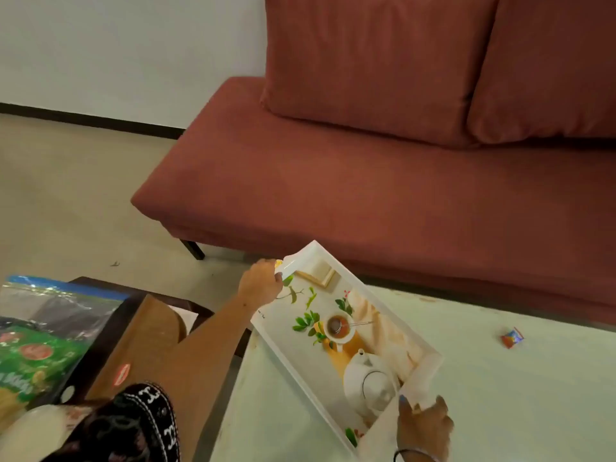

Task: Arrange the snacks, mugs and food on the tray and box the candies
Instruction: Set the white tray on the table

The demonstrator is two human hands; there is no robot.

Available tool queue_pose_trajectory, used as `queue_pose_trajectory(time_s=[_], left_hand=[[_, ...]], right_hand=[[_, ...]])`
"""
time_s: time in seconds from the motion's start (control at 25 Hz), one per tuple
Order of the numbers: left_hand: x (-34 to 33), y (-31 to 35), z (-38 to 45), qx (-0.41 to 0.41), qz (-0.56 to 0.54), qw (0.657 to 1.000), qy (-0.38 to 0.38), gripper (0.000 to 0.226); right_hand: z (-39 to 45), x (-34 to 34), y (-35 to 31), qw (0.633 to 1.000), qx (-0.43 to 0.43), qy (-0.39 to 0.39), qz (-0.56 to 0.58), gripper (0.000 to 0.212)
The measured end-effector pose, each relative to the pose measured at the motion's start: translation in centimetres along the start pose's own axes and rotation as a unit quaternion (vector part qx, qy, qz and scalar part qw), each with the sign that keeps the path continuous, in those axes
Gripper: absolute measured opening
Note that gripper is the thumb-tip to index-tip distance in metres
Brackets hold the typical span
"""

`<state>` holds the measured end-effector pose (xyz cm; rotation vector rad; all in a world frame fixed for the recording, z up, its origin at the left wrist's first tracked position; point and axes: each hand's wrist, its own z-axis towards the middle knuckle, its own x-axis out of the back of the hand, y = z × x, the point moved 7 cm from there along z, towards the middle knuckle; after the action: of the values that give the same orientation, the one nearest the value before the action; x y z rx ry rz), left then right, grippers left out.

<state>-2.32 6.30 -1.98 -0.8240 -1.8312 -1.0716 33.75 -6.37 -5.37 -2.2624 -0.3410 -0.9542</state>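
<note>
Fingers of both hands, left [261, 283] and right [425, 425], curl round opposite ends of the tray [301, 348].

Tray [430, 356]: white, smooth, glossy, looks plastic; printed tea picture on its floor.
Sofa [300, 181]: rust-red woven cloth, matt.
Table [500, 395]: pale, smooth, matt top.
Candy [512, 337]: shiny wrapper.
Bags [40, 345]: glossy plastic film.
Box [140, 341]: brown card, matt.
Floor [66, 195]: smooth, dull beige.

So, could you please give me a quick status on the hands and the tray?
Left hand grips tray's far end, right hand its near end. Tray bare, angled over table edge. One candy on table, apart from tray.
</note>
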Motion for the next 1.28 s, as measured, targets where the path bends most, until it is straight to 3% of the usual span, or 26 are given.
queue_pose_trajectory(time_s=[0.2,0.32,0.4,0.56,0.68,0.76,0.84,0.96,1.28], left_hand=[[-3.0,-2.2,4.1,0.052,-0.006,0.998,-0.032,0.051],[-3.9,-2.8,5.5,0.077,-0.043,0.994,-0.06,0.04],[-3.8,-3.6,6.3,0.107,-0.113,0.987,-0.027,0.03],[-3.4,-6.4,4.1,0.206,-0.291,0.934,0.028,0.025],[-3.8,-7.1,-0.7,0.227,-0.396,0.89,-0.021,0.004],[-4.2,-7.2,-4.4,0.243,-0.44,0.864,-0.032,0.014],[-4.5,-7.5,-8.0,0.266,-0.451,0.852,-0.001,0.004],[-5.7,-7.5,-12.6,0.285,-0.457,0.842,0.009,0.033],[-8.5,-8.2,-17.7,0.312,-0.447,0.838,0.035,0.034]], right_hand=[[3.0,-2.5,3.1,0.995,-0.012,-0.002,0.103,0.046],[3.8,-2.4,4.0,0.993,-0.026,0.0,0.119,0.034],[4.4,-2.5,4.4,0.991,-0.019,-0.025,0.132,0.031],[5.7,-0.4,4.1,0.991,0.0,-0.042,0.125,0.031],[7.1,2.5,2.9,0.992,0.029,-0.058,0.113,0.033],[7.9,4.2,2.2,0.991,0.057,-0.068,0.096,0.034],[8.4,5.5,1.9,0.991,0.081,-0.077,0.069,0.034],[8.8,6.6,2.7,0.99,0.093,-0.098,0.042,0.034],[8.8,7.1,6.9,0.988,0.106,-0.117,-0.003,0.035]])
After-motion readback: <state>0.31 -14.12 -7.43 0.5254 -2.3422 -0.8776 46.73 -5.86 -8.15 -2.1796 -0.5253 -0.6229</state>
